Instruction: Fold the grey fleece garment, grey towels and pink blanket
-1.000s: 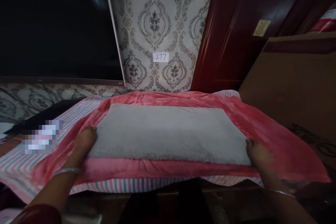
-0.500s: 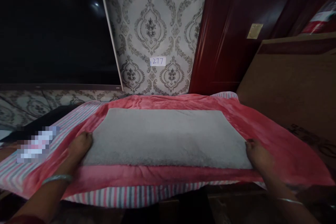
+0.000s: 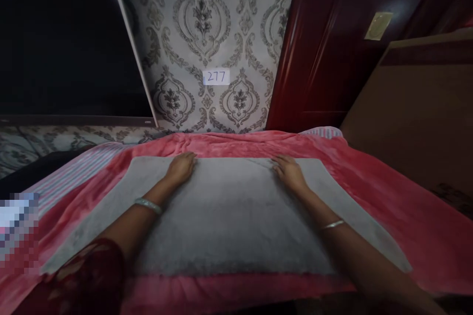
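Observation:
A grey plush cloth (image 3: 229, 221) lies spread out in a wide rectangle on a red plush blanket (image 3: 373, 177). Near the cloth's far edge, left of its middle, my left hand (image 3: 181, 168) rests on the surface with its fingers stretched forward. My right hand (image 3: 290, 172) lies by the same edge to the right of the middle, fingers reaching inward and slightly apart. Neither hand has anything lifted in it. Both forearms cross above the cloth and hide parts of it. Faint creases run over the cloth between the hands.
A striped cloth (image 3: 81, 172) shows under the blanket at the left. A large dark screen (image 3: 66, 44) is at the upper left, beside patterned wallpaper with a paper label (image 3: 216, 77) reading 277. At the right, a brown board (image 3: 421, 108) leans near a dark red door (image 3: 321, 59).
Both hands have moved from the cloth's left and right sides inward and forward to its far edge, letting go of the sides. The view has come closer to the cloth.

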A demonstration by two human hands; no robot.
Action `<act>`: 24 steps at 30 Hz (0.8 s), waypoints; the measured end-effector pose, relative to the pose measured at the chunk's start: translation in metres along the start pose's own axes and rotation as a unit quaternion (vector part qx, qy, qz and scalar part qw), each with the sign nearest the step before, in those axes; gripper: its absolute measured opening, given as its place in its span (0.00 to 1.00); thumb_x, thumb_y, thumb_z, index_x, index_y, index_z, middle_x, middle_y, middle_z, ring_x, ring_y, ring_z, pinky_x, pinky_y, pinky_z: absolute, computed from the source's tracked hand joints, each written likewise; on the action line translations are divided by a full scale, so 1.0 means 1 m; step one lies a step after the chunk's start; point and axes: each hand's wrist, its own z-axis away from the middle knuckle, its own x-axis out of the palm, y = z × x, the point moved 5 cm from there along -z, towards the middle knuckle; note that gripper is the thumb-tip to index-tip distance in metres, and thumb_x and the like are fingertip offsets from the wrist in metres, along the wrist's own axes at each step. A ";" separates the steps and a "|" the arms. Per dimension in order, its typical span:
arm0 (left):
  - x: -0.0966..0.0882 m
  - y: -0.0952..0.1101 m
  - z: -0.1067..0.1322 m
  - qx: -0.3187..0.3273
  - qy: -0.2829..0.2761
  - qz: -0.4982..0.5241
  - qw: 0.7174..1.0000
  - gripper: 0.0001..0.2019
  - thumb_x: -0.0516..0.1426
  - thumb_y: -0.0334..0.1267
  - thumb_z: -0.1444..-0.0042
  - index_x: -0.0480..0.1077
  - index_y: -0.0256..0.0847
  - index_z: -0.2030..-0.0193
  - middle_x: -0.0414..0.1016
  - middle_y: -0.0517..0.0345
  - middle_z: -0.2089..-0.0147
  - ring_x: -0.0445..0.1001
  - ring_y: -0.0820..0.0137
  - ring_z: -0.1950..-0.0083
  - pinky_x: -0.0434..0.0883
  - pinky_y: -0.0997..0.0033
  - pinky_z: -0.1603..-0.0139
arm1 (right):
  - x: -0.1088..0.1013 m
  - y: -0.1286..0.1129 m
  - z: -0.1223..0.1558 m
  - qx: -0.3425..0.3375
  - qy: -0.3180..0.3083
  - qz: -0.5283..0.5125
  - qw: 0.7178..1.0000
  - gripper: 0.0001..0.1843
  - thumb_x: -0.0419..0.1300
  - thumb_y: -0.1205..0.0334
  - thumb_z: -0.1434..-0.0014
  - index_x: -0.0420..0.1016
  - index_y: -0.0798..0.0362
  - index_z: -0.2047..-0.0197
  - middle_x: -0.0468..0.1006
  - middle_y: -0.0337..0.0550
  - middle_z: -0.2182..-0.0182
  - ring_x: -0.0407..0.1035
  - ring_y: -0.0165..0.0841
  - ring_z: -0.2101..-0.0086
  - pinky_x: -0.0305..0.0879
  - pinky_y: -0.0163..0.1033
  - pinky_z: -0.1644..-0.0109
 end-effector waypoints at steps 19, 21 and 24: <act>0.054 -0.019 -0.056 0.004 -0.053 0.073 0.996 0.14 0.50 0.40 0.36 0.73 0.35 0.56 0.77 0.45 0.54 0.73 0.62 0.53 0.67 0.65 0.50 | 0.064 0.009 -0.062 0.034 -0.142 -0.015 0.989 0.14 0.53 0.59 0.35 0.79 0.56 0.57 0.81 0.53 0.57 0.71 0.43 0.56 0.65 0.44 0.51; 0.059 -0.021 -0.059 0.003 -0.061 0.068 0.996 0.14 0.50 0.40 0.37 0.73 0.35 0.57 0.77 0.46 0.55 0.73 0.63 0.54 0.67 0.65 0.51 | 0.068 0.012 -0.063 0.031 -0.145 -0.022 0.989 0.14 0.53 0.58 0.35 0.78 0.55 0.57 0.80 0.54 0.58 0.71 0.43 0.56 0.65 0.44 0.51; 0.067 -0.022 -0.061 0.004 -0.086 0.063 0.994 0.14 0.50 0.41 0.36 0.74 0.36 0.57 0.77 0.48 0.57 0.72 0.64 0.55 0.66 0.67 0.54 | 0.075 0.014 -0.063 0.028 -0.148 -0.021 0.988 0.14 0.53 0.59 0.35 0.78 0.56 0.60 0.80 0.53 0.59 0.70 0.44 0.57 0.65 0.44 0.54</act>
